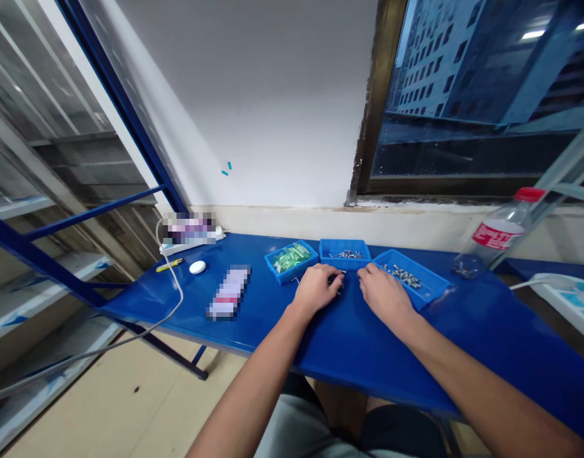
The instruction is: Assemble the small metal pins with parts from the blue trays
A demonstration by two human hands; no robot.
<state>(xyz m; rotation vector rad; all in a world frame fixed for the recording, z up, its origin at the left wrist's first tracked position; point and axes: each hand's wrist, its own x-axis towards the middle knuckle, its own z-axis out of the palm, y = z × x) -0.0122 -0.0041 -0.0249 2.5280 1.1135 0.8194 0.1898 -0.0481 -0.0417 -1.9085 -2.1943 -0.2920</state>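
Both my hands rest on a blue table (349, 343) in front of three small blue trays. My left hand (317, 287) has its fingers curled over small metal parts (338, 278) on the table, pinching something I cannot make out. My right hand (383, 294) lies knuckles up beside it, fingers bent toward the same spot. The left tray (273, 262) holds green pieces, the middle tray (344, 247) holds a few metal parts, and the right tray (432, 286) holds several small metal parts.
A clear plastic bottle (492, 245) with a red cap and label leans at the right. A white round object (197, 267), a yellow pen (168, 265), a white cable (177, 299) and a power strip lie at the left. Metal shelving stands on the far left.
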